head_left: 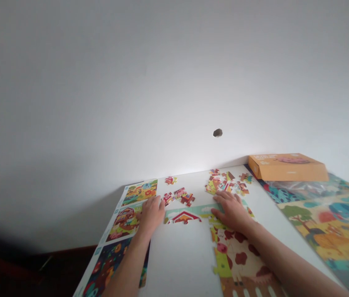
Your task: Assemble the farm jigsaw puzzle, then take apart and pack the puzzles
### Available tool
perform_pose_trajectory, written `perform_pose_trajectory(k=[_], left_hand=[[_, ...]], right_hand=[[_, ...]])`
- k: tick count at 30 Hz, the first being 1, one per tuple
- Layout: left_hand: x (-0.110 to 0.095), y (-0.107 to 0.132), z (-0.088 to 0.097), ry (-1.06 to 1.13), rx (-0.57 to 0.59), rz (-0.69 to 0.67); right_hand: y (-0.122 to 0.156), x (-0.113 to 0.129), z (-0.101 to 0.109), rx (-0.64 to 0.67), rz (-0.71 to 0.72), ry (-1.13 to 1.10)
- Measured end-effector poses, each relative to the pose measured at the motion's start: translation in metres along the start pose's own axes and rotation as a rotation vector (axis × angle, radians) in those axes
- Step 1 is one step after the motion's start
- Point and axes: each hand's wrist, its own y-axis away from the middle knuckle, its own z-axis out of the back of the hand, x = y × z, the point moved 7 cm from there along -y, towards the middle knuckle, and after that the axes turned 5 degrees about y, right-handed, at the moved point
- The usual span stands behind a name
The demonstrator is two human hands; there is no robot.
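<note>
A partly joined jigsaw puzzle [224, 264] lies on the white table, with a spotted cow down its right side and a red barn roof [184, 217] in its top strip. My left hand [152, 211] rests palm down, fingers stretched out, between the strip's left end and a printed picture sheet [125, 218]. Over the upper right of the puzzle lies my right hand [232, 208], its fingers spread and covering part of the picture. Beyond its fingertips is a cluster of loose puzzle pieces [228, 176]. More loose pieces [187, 199] lie between the hands, beyond the barn strip.
An orange box [292, 167] stands at the back right. Beneath and beside it are clear plastic [304, 189] and a large animal picture [338, 231]. The white wall [174, 103], with a small hole [218, 133], rises behind the table [177, 255].
</note>
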Motion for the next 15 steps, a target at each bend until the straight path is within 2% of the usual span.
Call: perform_pose_trajectory(k=[5,9,12,15], left_hand=[[-0.005,-0.003,-0.005,0.025,0.038,-0.089],[-0.01,-0.001,-0.001,0.014,0.044,-0.105],[-0.006,0.002,0.009,-0.059,-0.025,0.008],[0.001,0.007,0.01,-0.108,0.008,0.143]], right_hand=[[0.001,0.0,0.001,-0.004,-0.002,-0.004],[0.002,0.001,0.002,-0.004,0.002,-0.003],[0.002,0.001,0.003,-0.015,0.005,-0.001],[0.0,0.0,0.004,-0.036,0.018,-0.018]])
